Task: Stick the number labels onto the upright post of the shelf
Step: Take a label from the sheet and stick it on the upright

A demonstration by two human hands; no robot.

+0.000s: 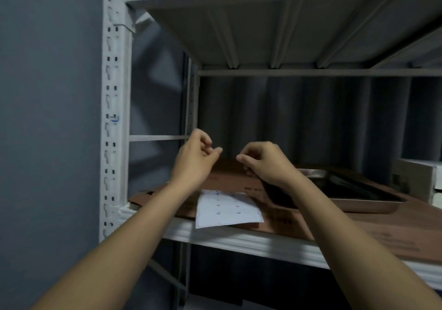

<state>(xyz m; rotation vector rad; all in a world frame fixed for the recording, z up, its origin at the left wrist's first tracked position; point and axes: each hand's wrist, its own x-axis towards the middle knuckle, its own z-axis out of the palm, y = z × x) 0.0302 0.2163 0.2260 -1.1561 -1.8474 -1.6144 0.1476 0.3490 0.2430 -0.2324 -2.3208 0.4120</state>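
I am seeing both hands hovering mid-frame over the label sheet (228,210); the left hand (195,160) and right hand (262,162) are curling, though I cannot tell whether they are pinching a label. The upright post (112,108) is standing at far left, nearer the left hand.

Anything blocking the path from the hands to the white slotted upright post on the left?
Nothing visible. Left hand and right hand hang above the white label sheet; open air lies between them and the white slotted upright post.
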